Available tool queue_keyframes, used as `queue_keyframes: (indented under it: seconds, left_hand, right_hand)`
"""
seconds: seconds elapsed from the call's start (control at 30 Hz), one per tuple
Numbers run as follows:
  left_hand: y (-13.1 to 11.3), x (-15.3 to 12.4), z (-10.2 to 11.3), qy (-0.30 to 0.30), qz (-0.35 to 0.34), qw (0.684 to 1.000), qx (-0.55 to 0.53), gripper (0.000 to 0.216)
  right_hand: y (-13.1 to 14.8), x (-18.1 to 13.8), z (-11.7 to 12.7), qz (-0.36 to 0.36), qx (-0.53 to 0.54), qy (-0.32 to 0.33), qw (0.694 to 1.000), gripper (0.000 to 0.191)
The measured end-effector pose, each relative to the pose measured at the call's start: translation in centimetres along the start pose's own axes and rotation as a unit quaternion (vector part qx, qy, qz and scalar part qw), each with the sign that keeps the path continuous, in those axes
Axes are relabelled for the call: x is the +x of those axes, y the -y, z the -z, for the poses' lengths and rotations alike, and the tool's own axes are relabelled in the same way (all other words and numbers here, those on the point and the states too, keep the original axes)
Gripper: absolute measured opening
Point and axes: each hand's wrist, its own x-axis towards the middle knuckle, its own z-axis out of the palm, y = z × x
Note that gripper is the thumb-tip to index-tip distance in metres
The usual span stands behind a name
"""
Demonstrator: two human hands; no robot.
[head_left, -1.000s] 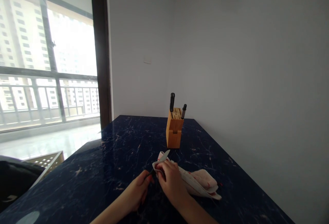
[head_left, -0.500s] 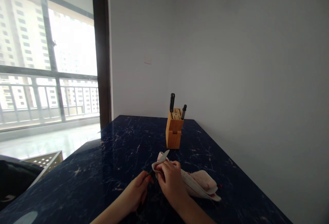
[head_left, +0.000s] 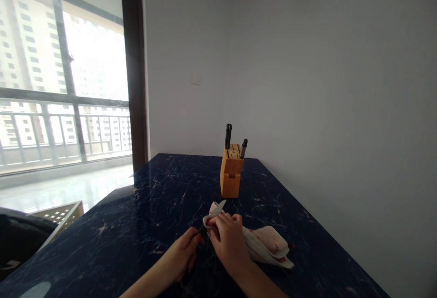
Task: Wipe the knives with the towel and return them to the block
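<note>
My left hand is closed round the dark handle of a knife, whose pale blade points up and away to the right. Part of the blade is covered by a whitish cloth with reddish marks. My right hand pinches a fold of this cloth around the blade, and the rest of it trails to the right on the table. Just beyond the knife tip stands a wooden knife block with slots in its top. Two dark handles rise from the block.
The dark blue marbled table runs back to a grey wall, its right edge slanting along that wall. A chair with a perforated pale part and a black item are at the left, before a large window.
Almost nothing differs. My right hand and the cloth's fold have shifted very slightly right along the blade; the left hand keeps its grip.
</note>
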Motion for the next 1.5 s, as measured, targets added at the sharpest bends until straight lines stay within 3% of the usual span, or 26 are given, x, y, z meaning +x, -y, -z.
queue_keyframes:
  seconds: [0.23,0.4,0.57,0.77,1.13,1.5]
  left_hand:
    - [1.7,0.9,-0.4,-0.04,-0.038,0.998,-0.033,0.05]
    - [1.4,0.6,0.1,-0.008,-0.02,1.0,-0.013,0.049]
    - [1.2,0.5,0.4,-0.033,-0.048,0.998,0.004,0.043]
    - [0.9,0.3,0.4,-0.001,-0.026,1.0,0.003,0.044]
    - [3.1,1.4,0.2,-0.026,-0.054,0.998,-0.01,0.038]
    - [1.1,0.3,0.1,-0.028,-0.082,0.995,0.039,0.03]
  right_hand:
    - [0.2,-0.1,0.2,0.014,-0.02,-0.005,1.0,0.014]
    - [0.3,0.0,0.5,0.018,-0.023,-0.008,1.0,0.016]
    - [0.4,0.0,0.6,0.021,-0.018,-0.003,1.0,0.018]
    - [0.3,0.1,0.5,0.016,-0.012,-0.005,1.0,0.017]
    - [0.3,-0.3,-0.2,0.006,0.005,-0.011,1.0,0.016]
    - [-0.1,0.1,0.2,0.015,0.008,-0.031,0.999,0.016]
